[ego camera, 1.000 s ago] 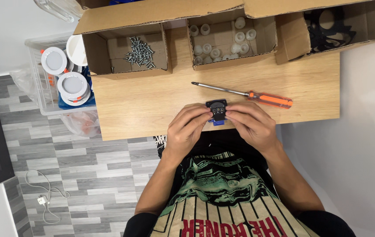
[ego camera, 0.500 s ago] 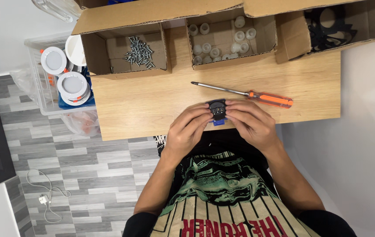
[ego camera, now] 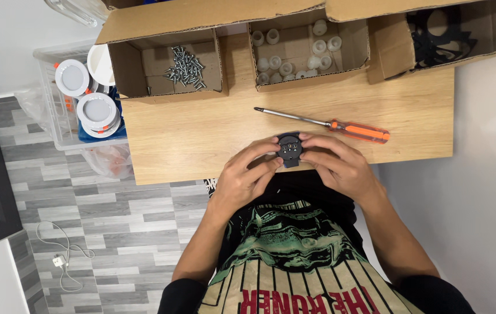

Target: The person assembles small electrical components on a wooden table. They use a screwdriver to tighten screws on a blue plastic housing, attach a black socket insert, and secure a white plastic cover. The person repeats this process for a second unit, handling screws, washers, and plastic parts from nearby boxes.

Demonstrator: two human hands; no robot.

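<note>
Pinching the black part (ego camera: 289, 149) between left hand (ego camera: 246, 177) and right hand (ego camera: 338, 164), you keep it level over the table (ego camera: 201, 136), screwdriver (ego camera: 324, 124) near.

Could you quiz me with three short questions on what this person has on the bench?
1. True or false: the orange-handled screwdriver is in one of the hands.
2. Which cardboard box holds the loose screws: A the left box, B the middle box, C the right box?
3. What do the left hand and right hand hold between them?

Key
1. False: it lies on the wooden table, beyond the hands.
2. A.
3. A small black part, gripped by the fingers of both hands at the table's near edge.
</note>
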